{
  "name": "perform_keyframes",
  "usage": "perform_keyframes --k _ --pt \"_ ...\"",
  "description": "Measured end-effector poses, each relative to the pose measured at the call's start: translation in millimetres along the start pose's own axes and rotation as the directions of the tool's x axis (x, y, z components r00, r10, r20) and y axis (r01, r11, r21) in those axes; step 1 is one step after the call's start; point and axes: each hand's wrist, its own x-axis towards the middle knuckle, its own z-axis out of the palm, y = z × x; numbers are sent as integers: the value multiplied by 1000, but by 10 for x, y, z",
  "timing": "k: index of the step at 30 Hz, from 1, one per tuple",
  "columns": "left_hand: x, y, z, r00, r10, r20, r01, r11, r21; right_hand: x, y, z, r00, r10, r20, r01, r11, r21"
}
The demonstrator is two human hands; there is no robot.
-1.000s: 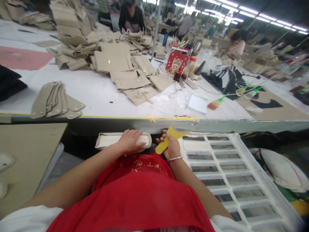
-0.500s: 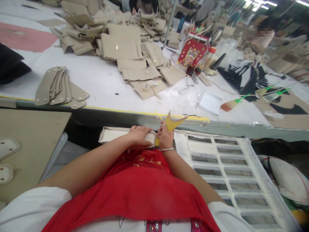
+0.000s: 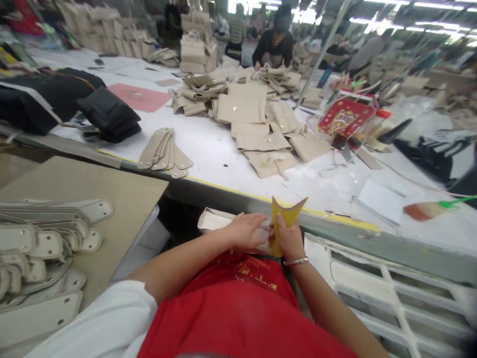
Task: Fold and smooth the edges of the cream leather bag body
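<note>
My left hand [image 3: 249, 231] lies with its fingers stretched out over a beige piece with a pale inner side [image 3: 217, 220], close in front of the red apron [image 3: 242, 308]. The fingers and forearm cover much of that piece. Closed in my right hand [image 3: 289, 239] is a flat yellow tool [image 3: 285, 213] with a curved notch at its upper end. It stands upright beside the right end of the beige piece. Whether its lower end touches the piece, I cannot tell.
Several beige straps [image 3: 160, 151] lie at the table's [image 3: 208, 169] front edge. Beige bag pieces [image 3: 242, 107] are heaped behind, with a person beyond. More straps [image 3: 44, 243] rest on a board at left. A slatted white rack [image 3: 387, 288] stands at right.
The view has swung left, showing more straps and black items. The left hand's fingers now reach closer to the yellow tool, which is more upright in my right hand.
</note>
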Motion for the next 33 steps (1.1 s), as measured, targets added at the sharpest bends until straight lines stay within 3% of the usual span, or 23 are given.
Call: perform_keyframes --k 1,2,3,4,5,6,8,9,12,15,17,20,23,25,29,30,33 --pt "-145 -165 -81 986 -34 -161 18 995 -95 42 -72 14 998 14 67 -8 995 -101" --pt "-297 -357 -144 932 -109 -346 43 980 -194 92 -145 42 985 42 165 -5 976 -217" --pt "-441 -562 -179 852 -218 -477 66 947 -314 152 -215 88 954 92 284 9 942 -337" --pt "-565 -763 -179 786 -345 -513 77 878 -472 225 -281 153 898 165 409 42 891 -452" --pt "-661 -942 -143 753 -460 -471 61 761 -646 309 -342 234 830 233 506 94 836 -540" --pt "-725 -1083 -75 756 -529 -386 29 615 -788 403 -396 329 774 281 568 153 787 -598" --pt "-767 -1229 115 787 -570 -236 -30 346 -938 604 -486 538 708 335 622 275 680 -680" --pt "-757 -1238 212 792 -575 -206 -56 268 -962 698 -522 643 692 345 634 341 618 -709" --pt "-696 -1135 401 751 -624 -216 -94 224 -970 900 -583 931 674 360 645 492 433 -756" --pt "-651 -1066 411 723 -668 -175 -58 194 -979 963 -542 1181 691 278 668 608 276 -744" --pt "-618 -1081 369 699 -706 -112 -56 102 -993 971 -456 1335 674 189 715 700 149 -699" --pt "-544 -1117 289 705 -709 -19 -151 -124 -981 1017 -302 1546 543 101 834 839 -15 -544" --pt "-475 -1113 231 748 -663 46 -210 -302 -930 1123 -203 1710 346 91 934 938 -43 -343" --pt "-452 -1098 237 711 -698 83 -224 -338 -914 1196 -178 1782 244 91 966 970 -31 -242" --pt "-468 -1077 355 511 -857 70 -279 -242 -929 1278 -158 1832 102 88 991 995 -19 -100" --pt "-481 -1070 388 488 -871 52 -282 -214 -935 1285 -149 1830 78 85 993 997 -19 -77" --pt "-524 -1028 452 496 -868 5 -267 -158 -951 1297 -114 1812 14 78 997 1000 -23 -12"
